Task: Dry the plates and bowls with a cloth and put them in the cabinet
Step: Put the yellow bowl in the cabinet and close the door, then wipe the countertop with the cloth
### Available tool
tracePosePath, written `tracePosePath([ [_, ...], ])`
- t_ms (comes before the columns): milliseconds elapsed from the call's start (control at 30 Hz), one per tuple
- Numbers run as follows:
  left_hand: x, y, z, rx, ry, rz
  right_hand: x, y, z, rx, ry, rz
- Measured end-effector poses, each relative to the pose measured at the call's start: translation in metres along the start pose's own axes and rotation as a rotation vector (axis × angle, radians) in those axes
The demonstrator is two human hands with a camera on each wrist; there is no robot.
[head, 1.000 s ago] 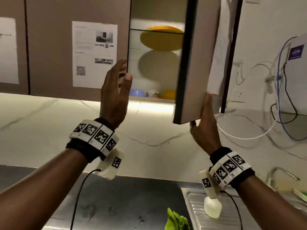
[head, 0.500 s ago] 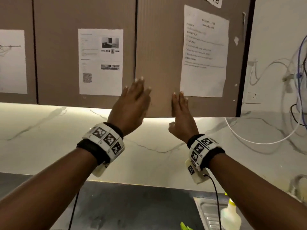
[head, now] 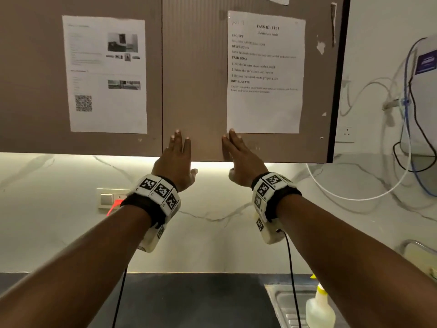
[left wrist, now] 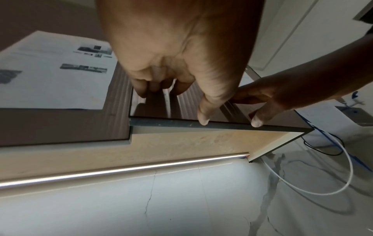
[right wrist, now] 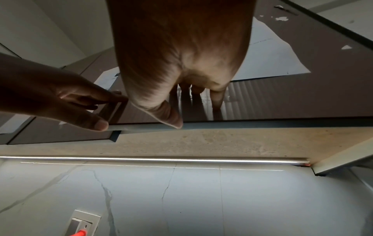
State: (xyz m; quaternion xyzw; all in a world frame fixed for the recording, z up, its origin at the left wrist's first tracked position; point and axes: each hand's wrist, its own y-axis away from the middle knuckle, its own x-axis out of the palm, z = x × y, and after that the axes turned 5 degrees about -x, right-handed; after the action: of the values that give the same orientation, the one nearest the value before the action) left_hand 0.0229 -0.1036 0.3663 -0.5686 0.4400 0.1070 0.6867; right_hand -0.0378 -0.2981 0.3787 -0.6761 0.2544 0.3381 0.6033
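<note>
The brown cabinet door [head: 203,74] is closed, and the plates and bowls behind it are hidden. My left hand [head: 177,153] lies flat on the door's lower edge with straight fingers. My right hand [head: 235,152] presses flat on the same door a little to the right, just below a taped paper sheet [head: 264,72]. In the left wrist view the left hand [left wrist: 173,89] has its fingertips on the door face [left wrist: 201,103]. Seen from the right wrist, the right hand [right wrist: 193,99] does the same on the door [right wrist: 282,99]. Neither hand holds anything.
Another paper sheet [head: 105,74] hangs on the neighbouring door. A white spray bottle [head: 319,308] stands by the steel sink [head: 283,301] at the lower right. Cables [head: 406,147] and a white hose loop on the right wall. A wall switch [head: 110,198] sits under the cabinets.
A second ago the door stood open with yellow plates and bowls showing inside. The right hand swung it closed, and both hands now press flat on its lower part.
</note>
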Motion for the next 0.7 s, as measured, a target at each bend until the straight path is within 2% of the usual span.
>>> tracePosePath([
  [300,0.04,-0.024,0.01,-0.004,0.065,0.001,0.027,-0.021,-0.012,0.032,0.067,-0.03],
  [467,0.06,-0.024,0.009,0.019,0.117,-0.073,0.037,-0.019,-0.013,0.045,0.09,-0.064],
  [600,0.073,-0.022,0.01,0.017,0.159,-0.135,0.046,-0.012,-0.009,0.053,0.044,-0.117],
  [700,0.085,-0.007,0.008,0.004,0.288,-0.15,0.06,0.01,-0.007,0.117,-0.063,-0.195],
])
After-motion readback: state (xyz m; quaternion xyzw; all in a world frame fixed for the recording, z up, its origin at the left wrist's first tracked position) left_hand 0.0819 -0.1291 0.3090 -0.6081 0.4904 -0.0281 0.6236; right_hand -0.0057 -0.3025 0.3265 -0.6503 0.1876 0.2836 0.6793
